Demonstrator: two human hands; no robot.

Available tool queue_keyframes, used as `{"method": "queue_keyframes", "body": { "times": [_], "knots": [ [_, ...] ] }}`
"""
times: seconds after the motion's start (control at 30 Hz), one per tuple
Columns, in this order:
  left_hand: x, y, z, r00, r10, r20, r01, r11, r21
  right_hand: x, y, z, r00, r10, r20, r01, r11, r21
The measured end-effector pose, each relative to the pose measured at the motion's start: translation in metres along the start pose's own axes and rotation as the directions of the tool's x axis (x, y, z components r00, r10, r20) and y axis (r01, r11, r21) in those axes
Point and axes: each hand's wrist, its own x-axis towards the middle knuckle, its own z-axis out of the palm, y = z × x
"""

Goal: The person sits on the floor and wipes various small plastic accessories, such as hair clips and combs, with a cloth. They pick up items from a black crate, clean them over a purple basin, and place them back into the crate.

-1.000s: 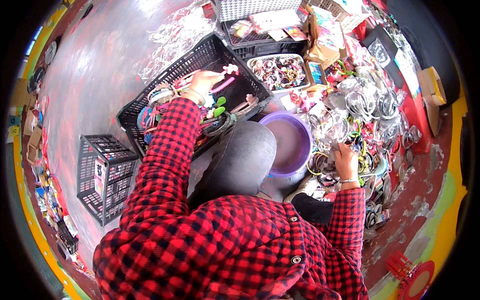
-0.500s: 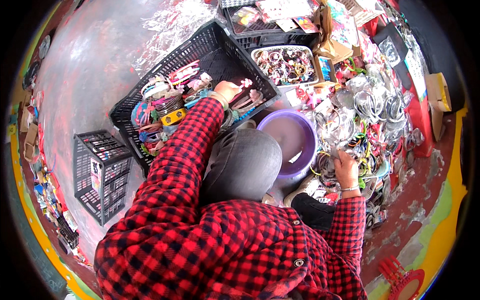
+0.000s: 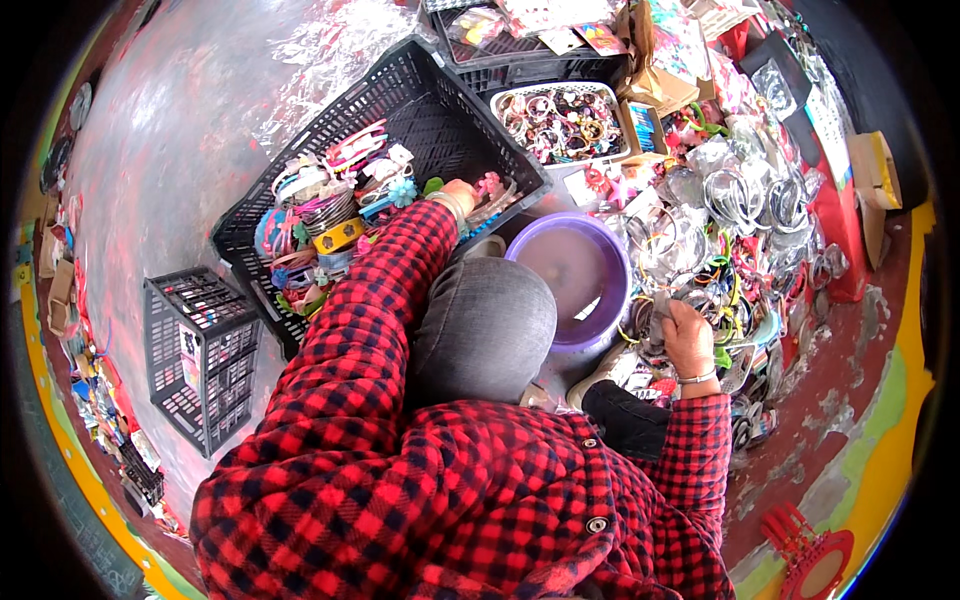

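My left hand (image 3: 460, 192) reaches into the right end of a large black plastic crate (image 3: 232, 218), fingers closed and partly hidden. Beside them is a headband with pink flowers (image 3: 488, 183), which they seem to grip. Headbands (image 3: 345, 185) in many colours lie heaped at the crate's near side, some with flowers, one with a wide yellow band (image 3: 338, 236). My right hand (image 3: 688, 338) is closed on a small greyish piece that looks like a rag (image 3: 660, 313), low over a pile of hair hoops (image 3: 730, 200) and clear bags.
Between my knee and the pile stands a purple basin (image 3: 618, 250) of cloudy water. Behind it is a white basket (image 3: 600, 90) of small hair ornaments, with another black crate (image 3: 500, 72) farther back. An upright smaller black crate (image 3: 205, 355) stands at the left.
My left hand has lowered into the crate, bringing the pink-flowered headband down among the others. A blue flower and green piece now show beside it. My right hand has barely moved.
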Motion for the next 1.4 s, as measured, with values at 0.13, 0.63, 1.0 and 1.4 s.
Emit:
{"method": "queue_keyframes", "body": {
  "times": [0.13, 0.63, 1.0, 1.4],
  "knots": [
    [-0.005, 0.005, -0.007, 0.999, 0.049, -0.008, -0.048, 0.998, 0.045, 0.001, 0.0, 0.001, 1.0, 0.008, 0.005, -0.008, 1.0, 0.008],
    [-0.006, 0.005, -0.023, 0.98, 0.075, -0.184, -0.075, 0.997, 0.006, -0.001, 0.0, 0.003, 1.0, 0.001, 0.007, -0.001, 1.0, -0.002],
    [0.007, -0.032, -0.019, 0.672, -0.279, -0.686, -0.202, 0.822, -0.532, 0.001, -0.007, -0.001, 1.0, 0.004, 0.005, -0.004, 1.0, 0.03],
    [-0.05, 0.006, -0.065, 0.938, 0.062, -0.34, 0.009, 0.979, 0.204, -0.001, -0.009, -0.001, 0.998, 0.047, 0.042, -0.049, 0.998, 0.04]
  ]
}}
